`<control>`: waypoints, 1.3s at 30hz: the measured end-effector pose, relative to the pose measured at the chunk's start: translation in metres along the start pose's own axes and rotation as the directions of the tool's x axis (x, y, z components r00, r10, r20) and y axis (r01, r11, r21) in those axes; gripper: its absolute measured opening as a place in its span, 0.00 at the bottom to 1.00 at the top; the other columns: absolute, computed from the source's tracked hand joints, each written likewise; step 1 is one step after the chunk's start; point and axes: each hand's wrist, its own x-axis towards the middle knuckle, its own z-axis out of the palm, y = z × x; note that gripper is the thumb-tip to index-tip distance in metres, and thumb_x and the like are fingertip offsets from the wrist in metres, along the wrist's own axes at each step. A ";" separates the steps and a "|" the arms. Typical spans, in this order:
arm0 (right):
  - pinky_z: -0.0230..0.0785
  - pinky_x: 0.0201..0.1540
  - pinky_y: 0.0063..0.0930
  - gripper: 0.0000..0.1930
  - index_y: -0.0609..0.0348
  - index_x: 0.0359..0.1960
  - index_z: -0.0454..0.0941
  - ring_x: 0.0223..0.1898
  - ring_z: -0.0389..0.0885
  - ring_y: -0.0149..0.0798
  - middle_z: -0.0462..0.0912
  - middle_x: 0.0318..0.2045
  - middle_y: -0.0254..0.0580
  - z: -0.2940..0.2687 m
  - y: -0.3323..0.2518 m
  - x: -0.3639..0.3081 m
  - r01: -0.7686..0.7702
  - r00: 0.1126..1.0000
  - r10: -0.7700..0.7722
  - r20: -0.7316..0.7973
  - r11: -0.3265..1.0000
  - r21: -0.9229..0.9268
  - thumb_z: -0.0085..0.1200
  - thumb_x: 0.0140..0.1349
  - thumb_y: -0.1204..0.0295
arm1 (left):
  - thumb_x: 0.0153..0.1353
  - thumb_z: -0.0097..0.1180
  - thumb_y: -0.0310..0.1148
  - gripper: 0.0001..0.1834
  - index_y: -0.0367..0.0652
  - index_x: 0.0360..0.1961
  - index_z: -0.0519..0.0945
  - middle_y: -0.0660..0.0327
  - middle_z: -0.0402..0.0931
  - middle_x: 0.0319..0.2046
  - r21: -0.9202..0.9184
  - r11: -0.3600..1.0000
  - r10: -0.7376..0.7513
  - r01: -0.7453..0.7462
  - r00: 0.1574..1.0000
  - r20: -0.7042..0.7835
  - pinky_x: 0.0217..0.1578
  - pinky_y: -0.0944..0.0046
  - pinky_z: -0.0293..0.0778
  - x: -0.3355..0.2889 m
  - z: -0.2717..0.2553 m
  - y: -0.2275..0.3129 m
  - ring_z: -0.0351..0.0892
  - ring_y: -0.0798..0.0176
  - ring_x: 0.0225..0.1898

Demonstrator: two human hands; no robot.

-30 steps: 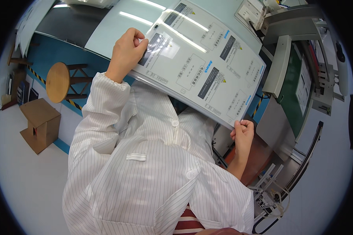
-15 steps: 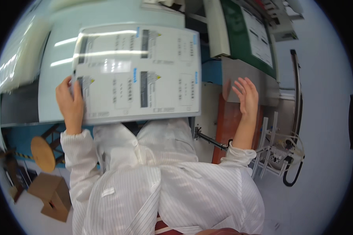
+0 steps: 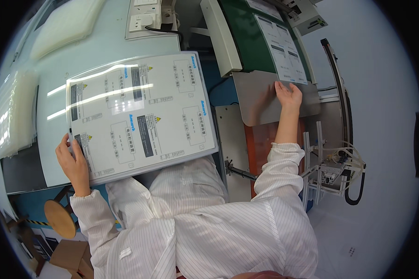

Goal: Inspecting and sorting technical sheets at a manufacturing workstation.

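Observation:
A printed white sheet (image 3: 160, 109) lies under a shiny clear layer, forming a flat stack at the table's near edge, with its near side over my lap. My left hand (image 3: 74, 165) rests at the stack's left edge, thumb and fingers apart. To the right, my right hand (image 3: 289, 98) is at the near end of another printed sheet (image 3: 279, 51) on the green conveyor belt (image 3: 239, 28). Its fingers are spread and touch or almost touch that sheet's edge. Under this hand a smooth metal plate (image 3: 260, 100) extends from the belt.
Piles of translucent sheets (image 3: 15, 111) stand on the table's left. A power socket box (image 3: 144, 21) with a cable sits at the back. At right are an aluminium frame (image 3: 319, 162) with tubing and a dark upright rail (image 3: 342, 88). A round stool (image 3: 60, 218) and cardboard box (image 3: 72, 255) are lower left.
The view has turned toward the conveyor. My right hand has moved from above the metal plate to the near end of the sheet on the belt. My left hand stays at the stack's edge.

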 end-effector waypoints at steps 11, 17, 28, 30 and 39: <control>0.73 0.37 0.34 0.14 0.66 0.47 0.65 0.33 0.75 0.41 0.72 0.34 0.47 -0.030 -0.020 0.072 -0.036 0.978 0.028 -0.208 0.999 -0.033 0.46 0.65 0.69 | 0.67 0.47 0.35 0.16 0.39 0.52 0.73 0.54 0.70 0.42 0.019 0.999 -0.041 0.041 0.999 -0.011 0.42 0.63 0.69 0.001 -0.006 0.004 0.70 0.60 0.40; 0.78 0.31 0.36 0.07 0.66 0.37 0.69 0.26 0.77 0.44 0.73 0.25 0.47 -0.059 -0.029 0.110 0.114 0.991 -0.123 -0.057 0.982 -0.148 0.43 0.65 0.73 | 0.63 0.49 0.32 0.15 0.36 0.49 0.74 0.49 0.71 0.42 0.005 1.000 -0.004 0.004 0.999 -0.040 0.46 0.58 0.68 -0.001 -0.012 0.013 0.72 0.51 0.44; 0.72 0.56 0.44 0.12 0.80 0.42 0.71 0.45 0.78 0.53 0.75 0.45 0.63 0.105 -0.017 -0.134 0.699 0.513 -0.410 0.754 0.710 -0.089 0.42 0.60 0.82 | 0.60 0.54 0.35 0.14 0.38 0.43 0.78 0.54 0.74 0.37 -0.291 0.950 -0.149 0.109 0.981 -0.121 0.42 0.62 0.69 0.001 -0.010 -0.002 0.72 0.58 0.39; 0.69 0.58 0.43 0.14 0.82 0.44 0.70 0.46 0.78 0.53 0.76 0.46 0.64 0.129 0.007 -0.195 0.669 0.481 -0.394 0.783 0.742 -0.037 0.43 0.60 0.81 | 0.61 0.53 0.35 0.14 0.39 0.44 0.79 0.56 0.74 0.38 -0.464 0.866 -0.254 0.184 0.963 -0.092 0.42 0.65 0.69 0.002 -0.014 -0.003 0.72 0.61 0.38; 0.66 0.55 0.38 0.24 0.71 0.55 0.66 0.57 0.69 0.44 0.68 0.57 0.56 0.131 0.038 -0.267 -0.229 -0.014 -0.001 1.000 0.973 -0.002 0.48 0.54 0.84 | 0.70 0.41 0.39 0.17 0.41 0.46 0.80 0.66 0.76 0.34 -0.822 0.545 -0.301 0.168 0.954 -0.004 0.39 0.72 0.68 -0.010 -0.037 0.004 0.69 0.72 0.37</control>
